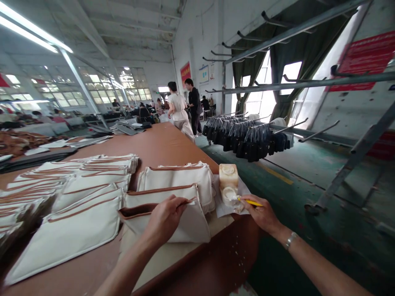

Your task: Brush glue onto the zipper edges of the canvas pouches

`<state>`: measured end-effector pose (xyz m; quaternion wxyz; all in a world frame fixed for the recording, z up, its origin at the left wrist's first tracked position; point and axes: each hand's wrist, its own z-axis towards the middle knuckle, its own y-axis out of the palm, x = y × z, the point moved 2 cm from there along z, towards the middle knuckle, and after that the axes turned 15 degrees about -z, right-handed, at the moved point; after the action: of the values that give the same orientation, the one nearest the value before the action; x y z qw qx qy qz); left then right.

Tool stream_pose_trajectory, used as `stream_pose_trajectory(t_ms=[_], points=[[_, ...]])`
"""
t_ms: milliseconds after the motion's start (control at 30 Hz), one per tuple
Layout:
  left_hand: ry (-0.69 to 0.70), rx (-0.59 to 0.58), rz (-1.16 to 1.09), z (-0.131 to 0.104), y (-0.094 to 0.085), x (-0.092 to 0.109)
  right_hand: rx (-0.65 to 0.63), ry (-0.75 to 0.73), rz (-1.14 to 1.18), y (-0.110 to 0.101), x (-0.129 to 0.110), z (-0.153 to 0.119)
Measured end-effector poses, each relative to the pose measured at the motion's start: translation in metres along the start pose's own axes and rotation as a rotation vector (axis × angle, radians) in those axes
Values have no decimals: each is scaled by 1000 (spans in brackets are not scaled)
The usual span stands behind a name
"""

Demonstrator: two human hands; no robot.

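My left hand (166,218) grips the brown-trimmed top edge of a cream canvas pouch (185,224) lying at the near corner of the brown table (160,146). My right hand (262,213) holds a thin yellow stick (251,202) whose tip rests in a small open pot of whitish paste (228,193). Right behind the pot stands a cream-coloured block (228,174), on a sheet of white paper (242,189) at the table's right edge. More cream pouches (180,176) are stacked just behind the held one.
Rows of the same pouches (77,189) cover the table's left side. A metal rack with dark bags (247,137) hanging from it stands on the green floor at right. Two people (185,109) stand at the table's far end; others sit further back.
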<state>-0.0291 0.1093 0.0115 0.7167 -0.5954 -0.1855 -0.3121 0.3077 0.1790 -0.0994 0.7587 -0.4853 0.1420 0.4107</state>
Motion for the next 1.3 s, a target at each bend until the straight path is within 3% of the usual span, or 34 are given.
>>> stream_pose_trajectory(t_ms=[100, 200, 367, 467, 633, 900, 1033, 1200, 1300], points=[[-39, -3, -66, -3, -2, 4, 51, -11, -29, 3, 2, -3], [-67, -11, -125, -7, -3, 10, 78, 27, -7, -2, -15, -4], [-79, -6, -161, -12, -2, 20, 200, 225, 360, -29, -84, -5], [-68, 8, -164, -15, 2, 26, 157, 258, 611, -33, -127, -9], [-26, 50, -172, -23, 11, 30, 75, 240, 574, -23, -165, -7], [33, 132, -176, -39, 17, 32, 177, 240, 439, -34, -171, -5], [97, 170, -137, -46, 20, 34, 109, 236, 458, -34, -176, -14], [316, 227, -72, -64, 21, 33, 242, 289, 510, -45, -162, -12], [467, 239, -65, -75, 19, 32, 209, 305, 583, -48, -156, -10]])
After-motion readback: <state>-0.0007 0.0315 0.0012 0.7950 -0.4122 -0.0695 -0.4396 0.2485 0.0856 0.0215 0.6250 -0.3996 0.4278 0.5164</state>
